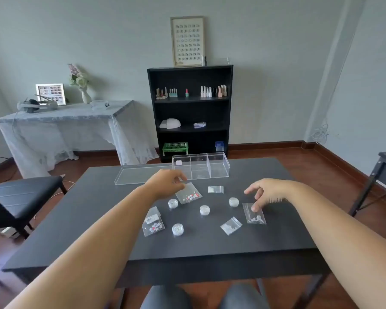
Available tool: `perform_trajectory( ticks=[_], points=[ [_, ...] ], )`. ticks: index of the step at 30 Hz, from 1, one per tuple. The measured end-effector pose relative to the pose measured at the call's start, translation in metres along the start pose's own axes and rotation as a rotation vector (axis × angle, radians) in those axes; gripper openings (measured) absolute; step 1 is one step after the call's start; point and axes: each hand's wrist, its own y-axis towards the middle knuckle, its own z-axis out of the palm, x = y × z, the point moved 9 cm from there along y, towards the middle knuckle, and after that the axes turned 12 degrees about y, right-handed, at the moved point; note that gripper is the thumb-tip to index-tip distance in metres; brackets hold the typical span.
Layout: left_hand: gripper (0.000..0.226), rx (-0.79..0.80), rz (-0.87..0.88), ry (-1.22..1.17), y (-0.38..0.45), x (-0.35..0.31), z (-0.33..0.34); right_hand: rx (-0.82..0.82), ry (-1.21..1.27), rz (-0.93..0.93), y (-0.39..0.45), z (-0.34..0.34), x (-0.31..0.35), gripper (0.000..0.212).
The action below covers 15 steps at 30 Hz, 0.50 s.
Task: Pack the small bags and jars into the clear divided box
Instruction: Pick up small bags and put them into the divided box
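Nine items lie loose on the counter (276,230): five small zip bags and four round jars, none yet packed. The clear divided box (201,167) stands open at the far edge, its lid (140,175) lying flat just to its left. I note my left hand (165,184) pinching the top edge of the bag of red and white beads (188,194), just in front of the box. My right hand (265,192) is spread, one fingertip (254,208) pressing the top of a bag of white beads (254,214). Nearest jar (233,202) sits just beside it. In my judgement, each bag wants gripping at its sealed edge, lifting clear, then lowering flat into one compartment, keeping the jars undisturbed and a compartment free for them.
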Motion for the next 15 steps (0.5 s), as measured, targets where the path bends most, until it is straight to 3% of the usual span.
perform_trajectory(
  ticks=[4, 7, 12, 15],
  points=[
    [0.040, 0.093, -0.080, -0.140, -0.001, 0.012, 0.011, 0.035, -0.044, 0.055, -0.001, 0.009, -0.005, 0.078],
    [0.054, 0.171, -0.104, -0.088, 0.007, 0.015, 0.027, 0.007, -0.135, 0.062, 0.005, 0.012, -0.006, 0.080],
    [0.068, 0.277, -0.121, 0.102, 0.021, 0.014, 0.056, -0.034, -0.095, 0.063, 0.014, 0.010, -0.010, 0.059],
    [0.073, 0.271, -0.122, 0.098, 0.027, 0.012, 0.061, -0.018, -0.089, 0.064, 0.016, 0.011, -0.014, 0.054]
  ],
)
